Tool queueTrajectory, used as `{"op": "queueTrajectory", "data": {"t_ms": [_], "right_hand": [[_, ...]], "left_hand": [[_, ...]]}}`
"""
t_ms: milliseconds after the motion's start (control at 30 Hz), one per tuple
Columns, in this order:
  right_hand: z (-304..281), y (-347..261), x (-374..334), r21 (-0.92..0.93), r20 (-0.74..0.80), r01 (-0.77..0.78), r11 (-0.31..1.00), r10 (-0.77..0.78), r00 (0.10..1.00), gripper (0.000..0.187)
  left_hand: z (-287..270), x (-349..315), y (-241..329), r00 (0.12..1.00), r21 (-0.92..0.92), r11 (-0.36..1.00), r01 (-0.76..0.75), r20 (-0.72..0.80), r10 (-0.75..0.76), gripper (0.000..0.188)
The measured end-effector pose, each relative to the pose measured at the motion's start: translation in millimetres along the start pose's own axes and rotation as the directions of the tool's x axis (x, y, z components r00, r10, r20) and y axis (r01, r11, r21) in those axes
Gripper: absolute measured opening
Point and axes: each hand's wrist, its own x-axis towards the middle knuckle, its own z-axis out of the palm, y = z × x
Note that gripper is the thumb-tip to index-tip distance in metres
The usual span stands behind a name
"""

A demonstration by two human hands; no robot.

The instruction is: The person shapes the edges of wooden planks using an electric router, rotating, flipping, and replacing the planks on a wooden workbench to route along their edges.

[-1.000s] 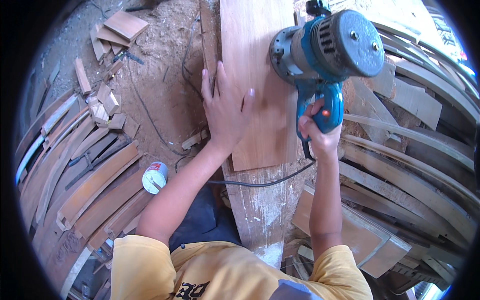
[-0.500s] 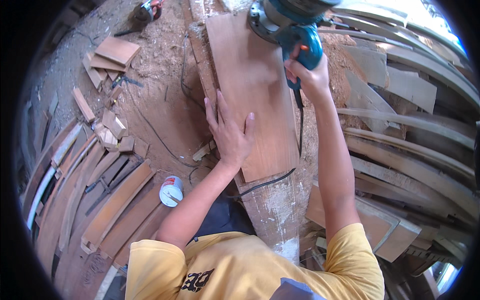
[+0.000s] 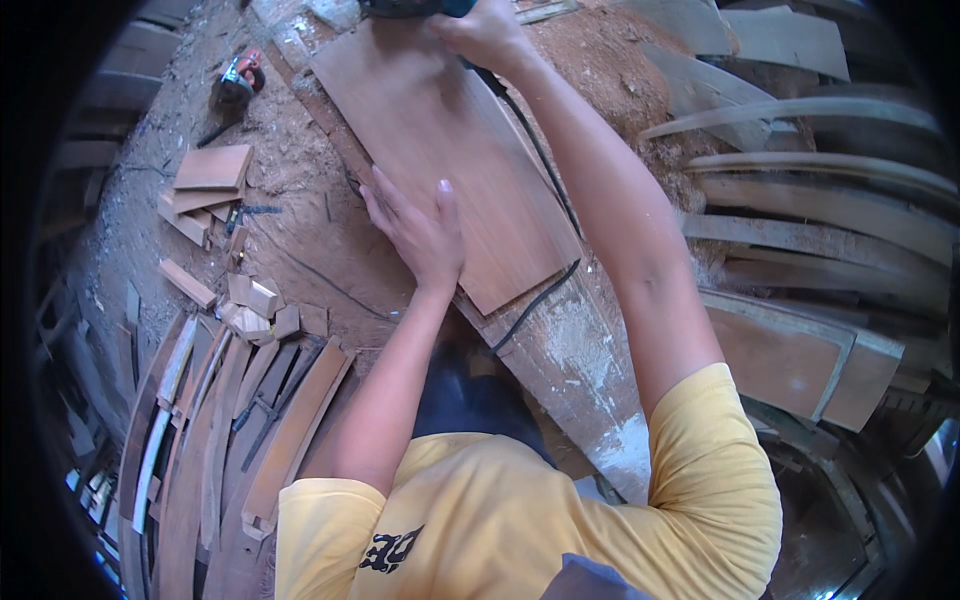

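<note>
A flat reddish-brown wooden board (image 3: pixel 480 170) lies slantwise on a longer, paint-spattered plank (image 3: pixel 575 345). My left hand (image 3: pixel 422 235) rests flat against the board's left edge, with thumb and fingers spread. At the board's far end, my right hand (image 3: pixel 487 38) is wrapped round the handle of a teal power router (image 3: pixel 410 8). Most of the router is cut off by the top of the view. Its black cord (image 3: pixel 530 135) trails along the board's right side and round the near end.
Wood offcuts (image 3: pixel 215 168) and small blocks (image 3: pixel 255 305) lie on the dusty ground at left, with a red-and-teal power tool (image 3: pixel 240 75) farther off. Long curved wood pieces (image 3: pixel 310 430) are stacked at near left. More curved pieces (image 3: pixel 830 210) and a panel (image 3: pixel 770 355) lie at right.
The view has swung, so the board appears more slanted and farther left. The router now sits at the top edge, mostly out of view. Both hands keep their holds.
</note>
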Motion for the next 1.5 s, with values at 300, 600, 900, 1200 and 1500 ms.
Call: {"op": "queueTrajectory", "data": {"t_ms": [300,600,900,1200,1500], "right_hand": [[-79.7,-136.5,-175.7,-0.456,-0.153,-0.166,0.875,0.106,0.982,0.048],[-81.8,-350.5,-482.7,-0.274,-0.553,-0.741,0.613,0.530,0.643,0.038],[-7.2,-484.5,-629.6,0.161,-0.735,-0.789,0.593,0.605,0.305,0.045],[19.0,-500.4,-700.0,0.181,-0.730,-0.754,0.631,0.600,0.327,0.043],[34.0,-486.3,-689.9,0.123,-0.628,-0.798,0.590,0.669,0.397,0.043]], "left_hand": [[-25.9,5.8,11.5,1.000,-0.020,1.000,-0.003,-0.020,0.002,0.095],[-37.7,8.4,86.9,0.769,-0.094,0.776,-0.624,0.105,0.631,0.044],[-88.5,-44.7,95.8,0.575,-0.008,0.648,-0.761,0.454,0.681,0.035],[-248.5,-110.7,40.6,0.767,-0.144,0.760,-0.634,0.014,0.642,0.049],[-254.0,-142.9,-16.0,0.965,-0.427,0.899,-0.098,0.178,0.190,0.113]]}}
